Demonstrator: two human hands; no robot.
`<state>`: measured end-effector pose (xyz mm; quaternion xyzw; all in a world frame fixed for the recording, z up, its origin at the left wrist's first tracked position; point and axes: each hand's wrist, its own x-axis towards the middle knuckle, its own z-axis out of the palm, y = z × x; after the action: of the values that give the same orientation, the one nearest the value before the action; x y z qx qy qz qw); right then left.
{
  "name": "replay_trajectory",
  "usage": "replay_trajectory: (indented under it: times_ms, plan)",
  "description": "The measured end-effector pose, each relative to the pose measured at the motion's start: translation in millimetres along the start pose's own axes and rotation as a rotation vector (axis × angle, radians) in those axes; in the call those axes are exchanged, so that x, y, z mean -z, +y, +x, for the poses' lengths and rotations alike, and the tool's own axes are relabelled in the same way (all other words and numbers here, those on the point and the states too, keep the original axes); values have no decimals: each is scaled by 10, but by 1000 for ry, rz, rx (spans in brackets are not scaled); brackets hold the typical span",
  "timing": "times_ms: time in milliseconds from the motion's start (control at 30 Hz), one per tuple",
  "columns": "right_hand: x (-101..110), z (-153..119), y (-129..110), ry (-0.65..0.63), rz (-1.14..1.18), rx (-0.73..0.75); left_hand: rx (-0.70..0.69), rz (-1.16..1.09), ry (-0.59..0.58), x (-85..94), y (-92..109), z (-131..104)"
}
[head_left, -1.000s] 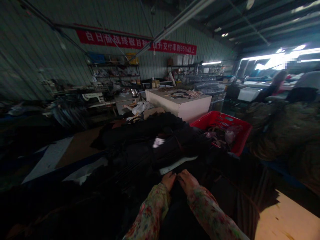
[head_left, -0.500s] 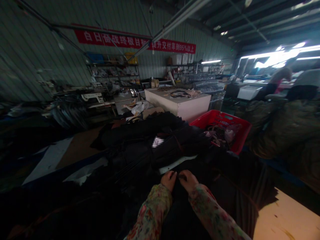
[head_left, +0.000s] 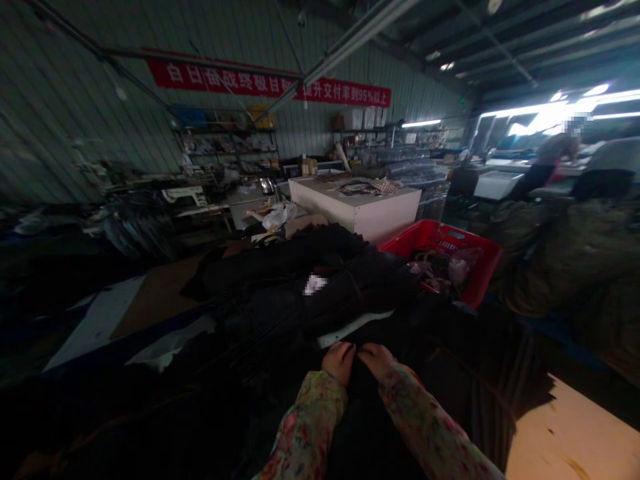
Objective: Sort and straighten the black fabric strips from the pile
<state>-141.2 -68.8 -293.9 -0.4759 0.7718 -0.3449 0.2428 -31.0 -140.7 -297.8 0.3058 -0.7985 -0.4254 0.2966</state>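
Observation:
My left hand (head_left: pixel 339 363) and my right hand (head_left: pixel 379 361) are close together in the lower middle of the head view, knuckles up. Both have curled fingers pinching dark fabric (head_left: pixel 360 407), whose edges are hard to make out in the low light. The fingertips are partly hidden. Just beyond my hands lies a pale strip (head_left: pixel 356 327), perhaps paper. Behind it, bundles of black fabric pieces (head_left: pixel 385 273) are stacked, bound with a thin tie. More dark fabric pieces (head_left: pixel 493 380) lie layered to the right of my right arm.
A red plastic crate (head_left: pixel 486 277) holding scraps and clear wrapping stands beyond the fabric, at the right. Behind it is a white box-like cabinet (head_left: pixel 385 215). A tan board (head_left: pixel 570 437) shows at the lower right. People (head_left: pixel 547 157) are in the far right background.
My right hand has turned slightly, its fingers lower and closer against the fabric. The left hand stays nearly in place. A background person has shifted posture.

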Motion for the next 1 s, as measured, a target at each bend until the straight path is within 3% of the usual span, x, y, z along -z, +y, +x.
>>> replay_trajectory:
  times_ms: [133,267,367,500,700,800,933,1000]
  plan:
    - [-16,12,24,-73,71,-14,58,-80,-21,3,-29,23]
    - [-24,-62,-20,22,69,67,224,-183,-70,4,-126,85]
    - [-18,-133,-68,146,22,285,361,-301,-161,24,-187,134]
    - [-26,-194,-132,177,-134,527,487,-417,-254,59,-223,169]
    - [-33,-169,-172,176,-242,581,535,-515,-302,57,-268,170]
    - [-34,-165,-171,162,-179,613,528,-540,-300,37,-301,175]
    - [-65,-196,-179,39,-29,683,495,-558,-233,-2,-327,193]
    - [-83,-187,-176,-3,129,570,499,-548,-214,-13,-326,196]
